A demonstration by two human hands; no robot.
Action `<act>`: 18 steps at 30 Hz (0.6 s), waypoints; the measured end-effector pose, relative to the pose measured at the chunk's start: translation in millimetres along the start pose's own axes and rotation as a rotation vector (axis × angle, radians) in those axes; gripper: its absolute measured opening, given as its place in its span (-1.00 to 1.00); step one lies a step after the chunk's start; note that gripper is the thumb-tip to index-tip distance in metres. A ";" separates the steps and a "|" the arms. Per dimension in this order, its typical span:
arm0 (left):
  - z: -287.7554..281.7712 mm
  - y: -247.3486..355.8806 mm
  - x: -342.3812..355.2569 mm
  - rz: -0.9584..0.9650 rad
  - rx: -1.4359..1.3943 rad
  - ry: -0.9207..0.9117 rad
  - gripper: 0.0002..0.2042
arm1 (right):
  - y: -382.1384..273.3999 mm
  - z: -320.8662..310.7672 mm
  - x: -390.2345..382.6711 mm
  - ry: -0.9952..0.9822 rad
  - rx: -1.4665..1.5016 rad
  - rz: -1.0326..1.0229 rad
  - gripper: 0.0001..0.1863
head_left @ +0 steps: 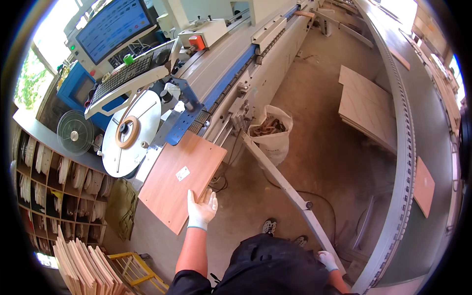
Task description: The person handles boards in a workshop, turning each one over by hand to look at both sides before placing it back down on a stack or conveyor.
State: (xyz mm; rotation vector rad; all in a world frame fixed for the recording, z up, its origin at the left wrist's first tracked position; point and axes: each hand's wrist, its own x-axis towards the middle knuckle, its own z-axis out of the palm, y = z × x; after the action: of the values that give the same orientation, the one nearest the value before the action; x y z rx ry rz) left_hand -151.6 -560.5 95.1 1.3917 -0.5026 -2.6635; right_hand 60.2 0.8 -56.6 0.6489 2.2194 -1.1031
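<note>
My left hand (201,210), in a white glove, is at the near right edge of a reddish wood-grain board (172,167). Its fingers are stretched apart; whether they bear any weight of the board is hard to see. A small white label (183,173) is on the board's upper face, and the board's far end lies at the blue guide plate (184,120) of the machine. Low on the right, my gloved right hand (328,260) is curled at a long grey metal bar (290,191) that slants out from the machine.
Left of the board stands a white disc (135,123) with a tape roll (128,132). A keyboard (125,73) and monitor (113,29) are above it. A white sack of scraps (270,142) stands by the machine. Stacked panels (366,105) and upright boards (86,265) stand on opposite sides.
</note>
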 end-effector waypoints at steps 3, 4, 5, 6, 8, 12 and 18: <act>27.3 -10.4 17.4 -0.055 0.091 -0.095 -0.27 | 17.7 -3.0 -8.6 0.094 0.143 0.068 -0.70; 37.4 -14.6 24.7 -0.074 0.113 -0.108 -0.24 | 21.6 -2.4 -10.1 0.119 0.230 0.134 -0.69; 45.9 -19.1 30.6 -0.082 0.122 -0.085 -0.24 | 25.7 -3.4 -14.1 0.101 0.259 0.085 -0.69; 54.4 -23.7 36.6 -0.077 0.133 -0.069 -0.22 | 29.3 -4.4 -17.4 0.122 0.360 0.094 -0.70; 70.0 -35.6 48.6 -0.096 0.167 -0.049 -0.19 | 34.7 -5.4 -25.3 0.176 0.481 0.128 -0.71; 98.5 -49.4 68.6 -0.025 0.132 -0.072 -0.19 | 33.4 -10.6 -38.9 0.231 0.538 0.116 -0.71; 123.4 -50.3 91.4 0.003 0.231 -0.167 -0.15 | 29.5 -22.1 -59.1 0.190 0.668 0.241 -0.68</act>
State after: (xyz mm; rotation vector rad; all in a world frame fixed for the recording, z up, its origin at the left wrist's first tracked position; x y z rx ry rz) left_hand -301.3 -504.3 72.4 1.2208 -0.8519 -2.8079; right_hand 115.5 25.2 -21.9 1.3036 1.8242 -1.7145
